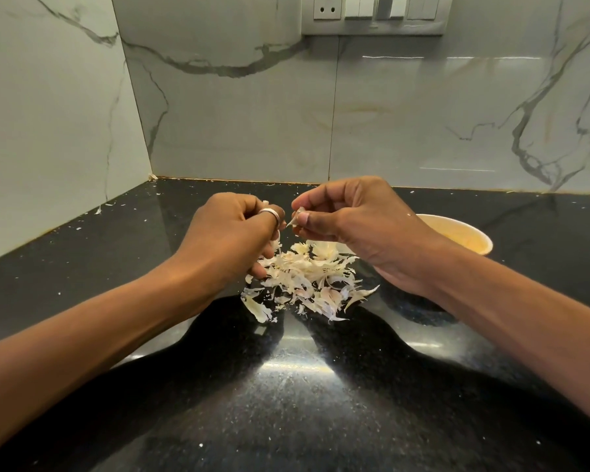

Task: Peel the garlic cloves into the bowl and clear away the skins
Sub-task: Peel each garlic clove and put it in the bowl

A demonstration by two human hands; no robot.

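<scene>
Right hand (351,219): curled, with thumb and first fingers pinching a garlic clove (298,218) up in the air, above the skins.
Left hand (232,229): fingers curled in tight, just beside the right hand at its 9 o'clock, not touching it. Silver ring (269,214) on one finger. Tiny pale scrap (265,202) showing by the fingertips; cannot tell if pinched or only stuck there.
Garlic clove: mostly hidden by the fingertips, with some papery skin left on it, by the look. Long way running from 1 o'clock down to 7 o'clock. Pointy tip aimed at 7 o'clock, toward the left hand.
Skins pile (307,277): heap of pale flakes on the black tabletop (286,386), right under both hands. Loose bits scattered farther out.
Bowl (470,233): cream, at 2 o'clock of the pile, partly hidden behind the right wrist. Too blurry inside to tell what lies there.
Step now: likely pulling the last skin off this clove.
How to do it well: hold the fat end firm with the right hand. Catch the loose skin at the pointy tip with the left fingernails and pull along the long way, not across. Keep both hands over the pile so the flakes fall there. Then swing to 2 o'clock and drop the bare clove in the bowl.
Left to do: sweeping up the skins, not begun yet by the look.
</scene>
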